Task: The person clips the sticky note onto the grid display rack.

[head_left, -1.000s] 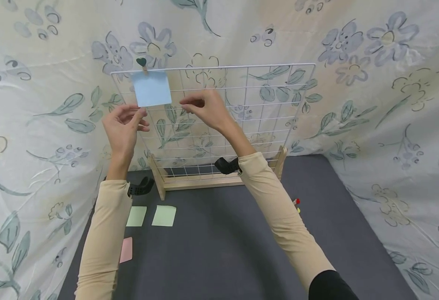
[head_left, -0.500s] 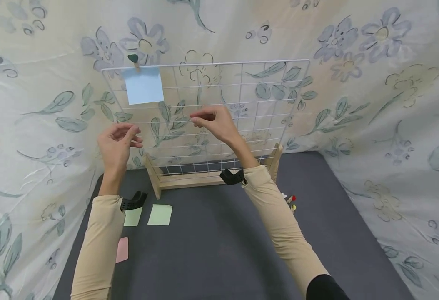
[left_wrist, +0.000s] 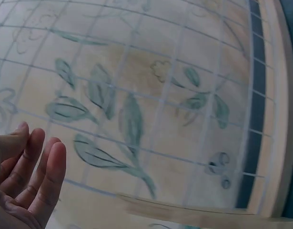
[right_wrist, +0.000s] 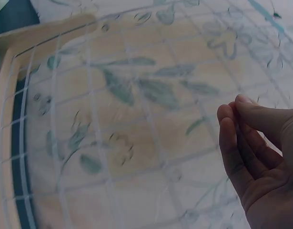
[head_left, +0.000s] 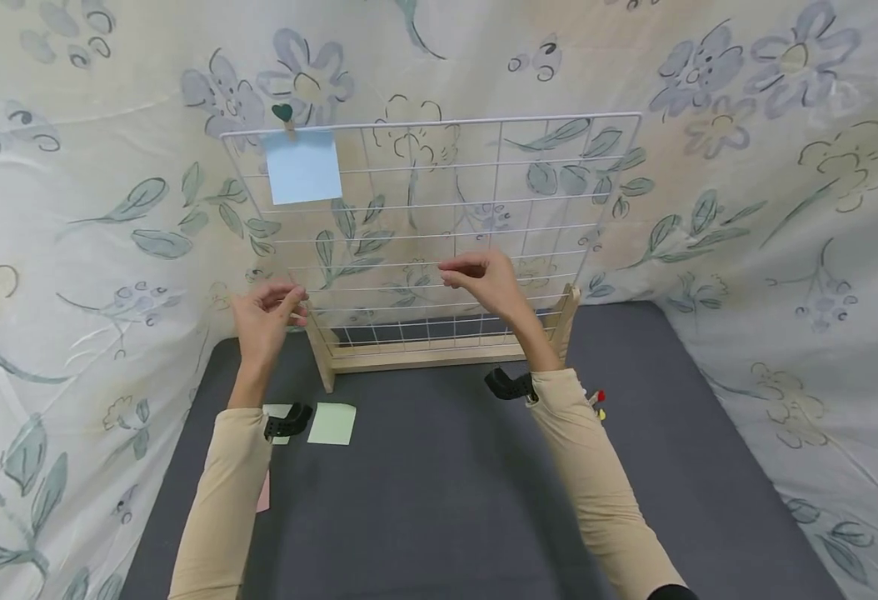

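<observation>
A light blue sheet of paper hangs at the upper left of a white wire grid. A small wooden clip with a dark green heart pins it to the top wire. Below the sheet, near the grid's lower left side, is my left hand, holding nothing, its fingers loosely bent. My right hand is in front of the grid's lower right part, also with nothing in it; thumb and fingertips come close together in the right wrist view.
The grid stands in a wooden base at the back of the dark grey table. Green sticky notes and a pink note lie at the left, partly behind my left arm. Small clips lie right of my right forearm. Floral cloth surrounds the table.
Both hands have moved down from beside the blue sheet, the right one also further right. The sheet stays hanging from its clip. The head view has shifted slightly.
</observation>
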The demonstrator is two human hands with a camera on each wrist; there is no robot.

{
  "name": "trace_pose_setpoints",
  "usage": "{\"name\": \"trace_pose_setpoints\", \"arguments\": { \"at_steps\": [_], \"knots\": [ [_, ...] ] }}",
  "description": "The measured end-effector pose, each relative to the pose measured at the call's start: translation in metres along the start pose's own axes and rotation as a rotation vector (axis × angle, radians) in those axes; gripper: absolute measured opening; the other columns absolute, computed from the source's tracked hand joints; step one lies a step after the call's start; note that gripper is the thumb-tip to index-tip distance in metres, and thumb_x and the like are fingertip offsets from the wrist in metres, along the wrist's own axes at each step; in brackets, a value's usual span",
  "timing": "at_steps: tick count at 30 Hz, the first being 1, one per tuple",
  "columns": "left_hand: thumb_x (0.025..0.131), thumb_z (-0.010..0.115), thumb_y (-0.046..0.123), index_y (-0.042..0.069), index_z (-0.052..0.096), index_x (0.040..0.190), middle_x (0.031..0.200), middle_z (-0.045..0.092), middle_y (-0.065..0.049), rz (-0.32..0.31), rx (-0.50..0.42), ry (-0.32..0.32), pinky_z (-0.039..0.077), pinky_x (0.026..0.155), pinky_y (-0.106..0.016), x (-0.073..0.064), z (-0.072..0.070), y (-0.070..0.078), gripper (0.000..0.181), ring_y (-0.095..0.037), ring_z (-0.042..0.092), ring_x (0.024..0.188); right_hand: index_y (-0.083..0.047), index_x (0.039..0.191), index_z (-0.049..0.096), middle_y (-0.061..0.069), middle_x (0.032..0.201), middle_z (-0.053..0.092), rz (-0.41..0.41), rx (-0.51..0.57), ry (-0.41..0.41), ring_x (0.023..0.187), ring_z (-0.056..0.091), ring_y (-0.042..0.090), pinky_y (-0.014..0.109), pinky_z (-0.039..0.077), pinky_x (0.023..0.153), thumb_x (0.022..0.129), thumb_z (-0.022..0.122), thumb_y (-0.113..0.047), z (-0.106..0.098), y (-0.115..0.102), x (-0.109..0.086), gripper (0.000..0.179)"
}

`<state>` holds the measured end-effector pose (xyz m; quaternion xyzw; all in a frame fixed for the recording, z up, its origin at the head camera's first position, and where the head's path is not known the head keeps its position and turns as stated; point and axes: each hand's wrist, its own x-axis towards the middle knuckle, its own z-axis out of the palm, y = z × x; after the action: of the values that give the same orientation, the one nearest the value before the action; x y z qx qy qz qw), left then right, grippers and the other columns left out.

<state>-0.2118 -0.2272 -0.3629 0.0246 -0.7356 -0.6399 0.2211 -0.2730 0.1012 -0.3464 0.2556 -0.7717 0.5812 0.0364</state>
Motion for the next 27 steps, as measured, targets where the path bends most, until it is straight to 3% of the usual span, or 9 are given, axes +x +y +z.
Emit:
{"name": "trace_pose_setpoints", "arguments": {
  "at_steps": [6, 8, 12, 17, 21, 25, 27],
  "knots": [
    [0.092, 0.066, 0.001, -0.017, 0.065, 0.104, 0.087, 0.071, -0.018, -0.064, 0.065, -0.008, 0.062, 0.056, -0.027, -0.017, -0.006, -0.007, 0.021, -0.016, 0.067, 0.061, 0.003, 0.111, 0.072, 0.021, 0.105, 0.071, 0.068, 0.000, -0.005, 0.091, 0.069, 0.035, 0.039, 0.060, 0.084, 0.092, 0.070, -0.012, -0.007, 0.031, -0.023, 0.024],
    [0.092, 0.067, 0.003, -0.016, 0.066, 0.105, 0.088, 0.072, -0.017, -0.096, 0.072, -0.004, 0.062, 0.056, -0.025, -0.020, -0.011, -0.018, 0.022, -0.014, 0.067, 0.060, 0.004, 0.111, 0.072, 0.021, 0.107, 0.070, 0.085, -0.002, -0.013, 0.093, 0.069, 0.037, 0.042, 0.060, 0.086, 0.092, 0.070, -0.011, -0.008, 0.040, -0.030, 0.024],
    [0.092, 0.069, 0.010, -0.011, 0.066, 0.107, 0.083, 0.073, -0.002, -0.163, 0.086, 0.013, 0.061, 0.057, -0.023, -0.025, -0.018, -0.046, 0.026, -0.009, 0.067, 0.061, 0.003, 0.110, 0.073, 0.018, 0.106, 0.071, 0.112, -0.024, -0.007, 0.093, 0.069, 0.035, 0.043, 0.060, 0.085, 0.092, 0.070, -0.012, -0.010, 0.055, -0.043, 0.024],
    [0.093, 0.069, 0.015, -0.008, 0.066, 0.108, 0.084, 0.072, 0.001, -0.217, 0.093, 0.030, 0.062, 0.059, -0.024, -0.034, -0.026, -0.069, 0.028, -0.009, 0.068, 0.063, 0.002, 0.109, 0.073, 0.019, 0.106, 0.071, 0.143, -0.031, -0.008, 0.092, 0.070, 0.034, 0.050, 0.058, 0.085, 0.092, 0.069, -0.011, -0.012, 0.070, -0.057, 0.022],
    [0.093, 0.069, 0.015, -0.008, 0.066, 0.108, 0.082, 0.072, 0.004, -0.265, 0.113, 0.032, 0.062, 0.059, -0.025, -0.043, -0.031, -0.085, 0.028, -0.008, 0.068, 0.063, 0.009, 0.108, 0.071, 0.026, 0.104, 0.069, 0.145, -0.028, -0.010, 0.091, 0.068, 0.042, 0.050, 0.059, 0.082, 0.092, 0.067, -0.002, -0.014, 0.064, -0.070, 0.020],
    [0.093, 0.068, 0.015, -0.007, 0.066, 0.108, 0.082, 0.072, 0.004, -0.295, 0.146, 0.047, 0.062, 0.059, -0.027, -0.054, -0.033, -0.100, 0.027, -0.009, 0.067, 0.063, 0.012, 0.108, 0.069, 0.028, 0.100, 0.069, 0.173, -0.060, 0.000, 0.087, 0.068, 0.037, 0.041, 0.061, 0.078, 0.093, 0.064, 0.001, -0.019, 0.056, -0.084, 0.020],
    [0.093, 0.068, 0.016, -0.006, 0.067, 0.108, 0.081, 0.071, 0.005, -0.317, 0.170, 0.053, 0.062, 0.059, -0.026, -0.061, -0.034, -0.109, 0.026, -0.011, 0.068, 0.064, 0.012, 0.109, 0.069, 0.028, 0.101, 0.069, 0.198, -0.054, 0.007, 0.087, 0.069, 0.038, 0.047, 0.060, 0.080, 0.093, 0.064, 0.001, -0.022, 0.061, -0.093, 0.020]
  ]
}}
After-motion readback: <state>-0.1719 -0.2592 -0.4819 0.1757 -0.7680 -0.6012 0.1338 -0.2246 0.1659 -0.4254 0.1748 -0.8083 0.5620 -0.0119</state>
